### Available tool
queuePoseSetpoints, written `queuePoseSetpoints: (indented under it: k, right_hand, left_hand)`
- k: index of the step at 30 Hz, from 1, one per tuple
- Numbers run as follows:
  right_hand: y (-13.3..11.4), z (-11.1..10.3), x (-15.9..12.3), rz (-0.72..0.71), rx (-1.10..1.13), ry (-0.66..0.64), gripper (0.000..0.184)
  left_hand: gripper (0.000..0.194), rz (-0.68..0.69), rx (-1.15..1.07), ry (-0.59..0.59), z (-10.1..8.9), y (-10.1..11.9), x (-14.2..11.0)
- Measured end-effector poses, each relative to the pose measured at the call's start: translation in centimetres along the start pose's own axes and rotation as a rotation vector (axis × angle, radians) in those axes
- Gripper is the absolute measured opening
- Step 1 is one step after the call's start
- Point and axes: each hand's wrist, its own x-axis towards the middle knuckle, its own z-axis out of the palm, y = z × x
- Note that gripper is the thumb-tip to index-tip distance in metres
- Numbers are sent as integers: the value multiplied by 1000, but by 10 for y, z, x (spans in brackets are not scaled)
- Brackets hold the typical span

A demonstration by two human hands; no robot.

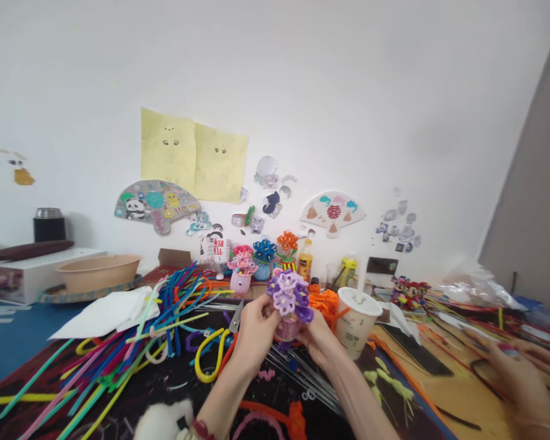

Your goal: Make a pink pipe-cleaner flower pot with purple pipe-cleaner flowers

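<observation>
Between my two hands is a small pink pot (288, 329) of lilac and purple pipe-cleaner flowers (289, 293). My left hand (259, 321) is closed at the left side of the flowers, thumb and fingertips pinched against them. From the right, my right hand (318, 335) is closed on the pot, its fingers partly hidden behind the pot and blooms. Scissors (236, 316) lie just left of my left hand, near a bent yellow pipe cleaner (211, 357). Orange pipe-cleaner pieces (323, 302) sit right behind my right hand.
A lidded paper cup with a straw (360, 321) stands close on the right. Loose pipe cleaners (132, 342) heap up at left beside white tissues (105, 311). Finished flower pots (262, 260) line the wall. Another person's hands (522, 379) work at far right.
</observation>
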Motion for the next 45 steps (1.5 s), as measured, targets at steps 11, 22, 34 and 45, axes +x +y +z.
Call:
queuePoseSetpoints:
  k: [11, 22, 34, 45]
  right_hand:
    - [1, 0, 0, 18, 35, -74, 32]
    - [9, 1, 3, 34, 38, -87, 30]
    - [5, 5, 0, 49, 37, -84, 32]
    - [8, 0, 4, 60, 104, -43, 38]
  left_hand:
    - [8, -17, -59, 31, 1, 10, -5]
    - [9, -90, -184, 147, 8, 5, -5]
    - [8, -161, -358, 233, 13, 18, -11]
    - [16, -200, -425, 202, 8, 22, -9]
